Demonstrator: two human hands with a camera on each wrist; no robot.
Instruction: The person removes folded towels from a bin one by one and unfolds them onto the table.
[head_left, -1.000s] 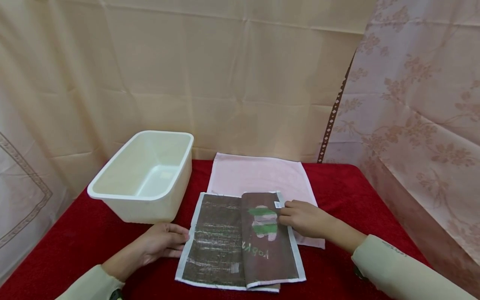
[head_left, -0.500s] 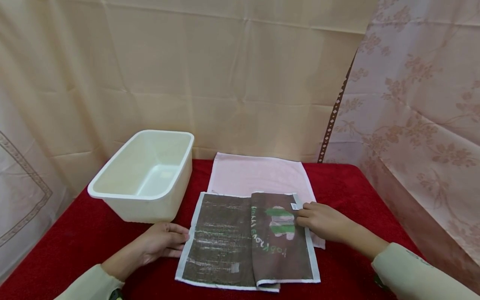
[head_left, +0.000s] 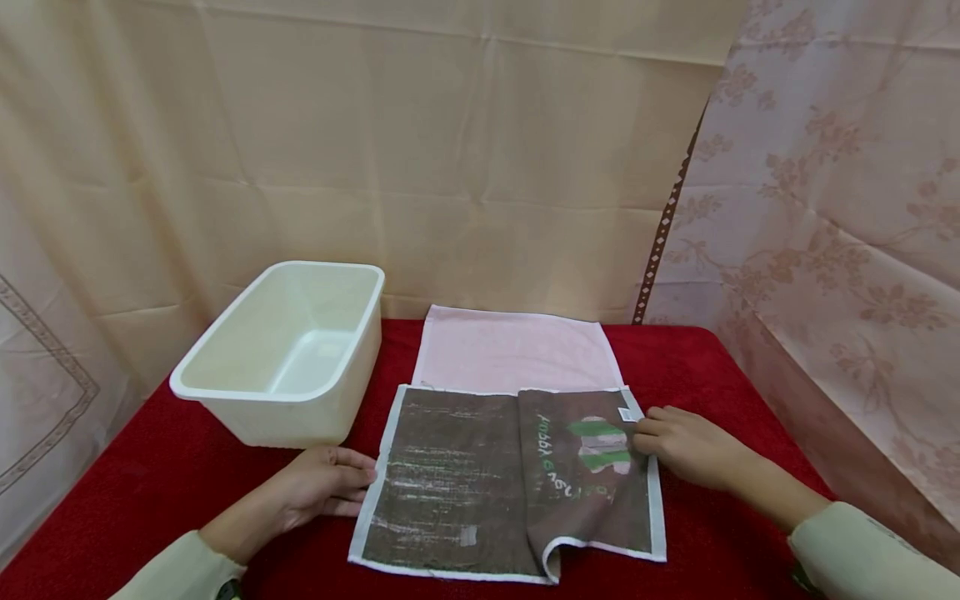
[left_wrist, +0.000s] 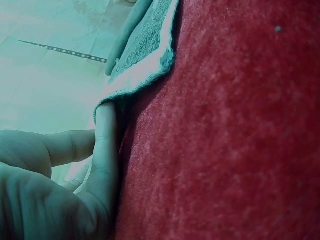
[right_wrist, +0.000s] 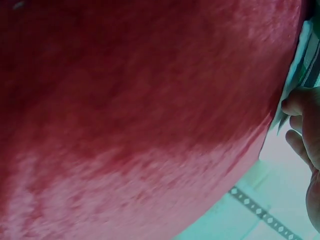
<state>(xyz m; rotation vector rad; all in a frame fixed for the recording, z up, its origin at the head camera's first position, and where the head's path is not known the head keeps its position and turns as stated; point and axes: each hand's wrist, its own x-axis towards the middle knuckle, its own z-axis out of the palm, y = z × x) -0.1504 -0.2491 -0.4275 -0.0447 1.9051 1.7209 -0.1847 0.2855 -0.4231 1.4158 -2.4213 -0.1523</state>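
Observation:
A dark brown towel [head_left: 457, 475] with a pale border lies in front of me, its right part folded over with a curled ridge. That flap shows green and pink patches, lettering and a small white label [head_left: 626, 414]. My right hand [head_left: 693, 446] pinches the flap's right edge; the right wrist view shows thumb and fingers on the pale border. At the towel's left edge rests my left hand [head_left: 315, 490], fingers fairly straight. In the left wrist view, a fingertip reaches beneath the towel's edge [left_wrist: 135, 77]. A pink towel [head_left: 517, 346] lies flat behind, partly covered by the brown one.
A cream plastic basin [head_left: 288, 417] stands at the back left, beyond my left hand. Red plush cloth [head_left: 705, 375] covers the table. Beige curtains [head_left: 450, 150] hang behind, and a floral curtain [head_left: 847, 208] hangs on the right.
My right hand has moved right with the pinched edge, drawing the brown towel's flap outward. The fold ridge has shifted right and more lettering shows. My left hand has stayed at the left edge.

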